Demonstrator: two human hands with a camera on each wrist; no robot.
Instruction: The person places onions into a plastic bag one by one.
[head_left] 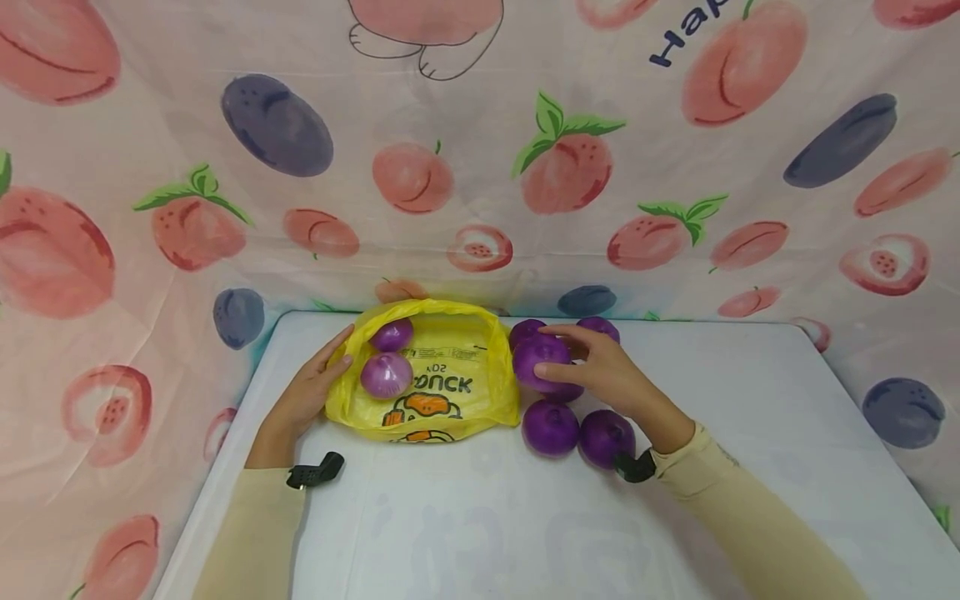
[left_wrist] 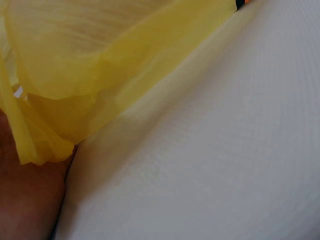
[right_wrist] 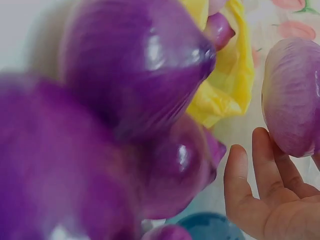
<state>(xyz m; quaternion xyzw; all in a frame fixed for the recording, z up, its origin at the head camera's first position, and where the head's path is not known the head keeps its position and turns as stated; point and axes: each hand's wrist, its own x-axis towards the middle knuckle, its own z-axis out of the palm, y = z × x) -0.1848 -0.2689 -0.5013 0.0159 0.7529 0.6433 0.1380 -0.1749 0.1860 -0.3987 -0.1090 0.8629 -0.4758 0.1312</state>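
Note:
A yellow plastic bag (head_left: pixel 491 392) lies with its mouth spread wide, cartoon print showing inside. Two red onions (head_left: pixel 387 376) rest in its left part. My left hand (head_left: pixel 302 396) holds the bag's left rim, the thumb on the inner side; the left wrist view shows only part of that hand (left_wrist: pixel 30 200) under the folded plastic (left_wrist: pixel 110 75). Right of the bag, my right hand (head_left: pixel 611 375) grips a red onion (head_left: pixel 537 360) between thumb and fingers, above other onions. In the right wrist view this onion (right_wrist: pixel 295 95) is lifted at the fingertips.
Several more red onions, among them a front one (head_left: pixel 551 428) and one by the right wrist (head_left: pixel 606 438), sit close together on the white table (head_left: pixel 465 517). A peach-patterned cloth (head_left: pixel 450 100) hangs behind the table's back edge.

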